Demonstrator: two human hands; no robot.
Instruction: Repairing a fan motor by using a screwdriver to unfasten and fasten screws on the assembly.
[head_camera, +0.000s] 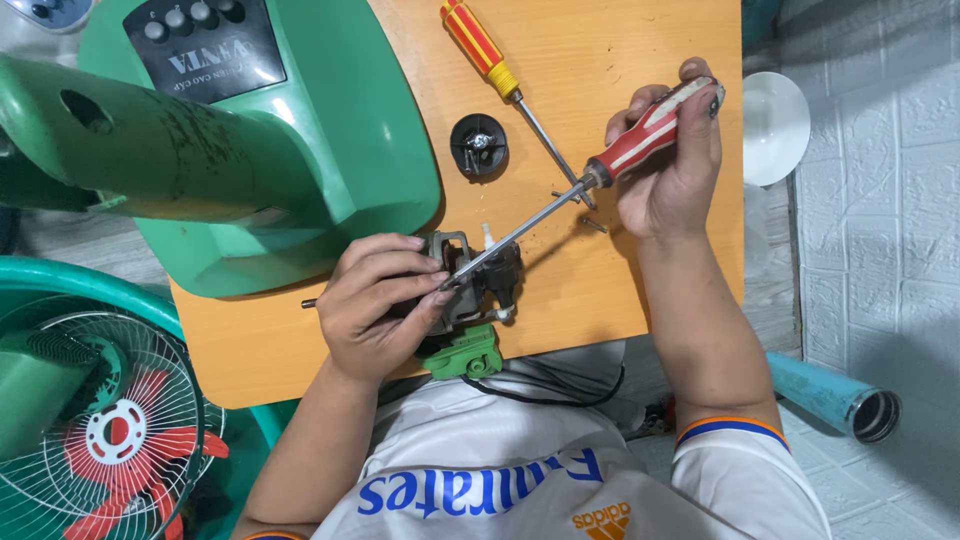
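My left hand (375, 305) clamped around a grimy grey fan motor (478, 280), my right hand (672, 160) fisted on a red-handled screwdriver (600, 172), tip at the motor, orange wooden table (620, 290), white tiled floor (880, 230).

Lighting is bright, even and diffuse, with no strong directional source. Soft, short shadows fall on the table (620, 60) just beside the hands and under the screwdriver shaft (515, 233) between them. Mild sheen shows on the green fan base (330, 150) beyond the left hand (375, 300). Focus is sharp at the hands; no motion blur
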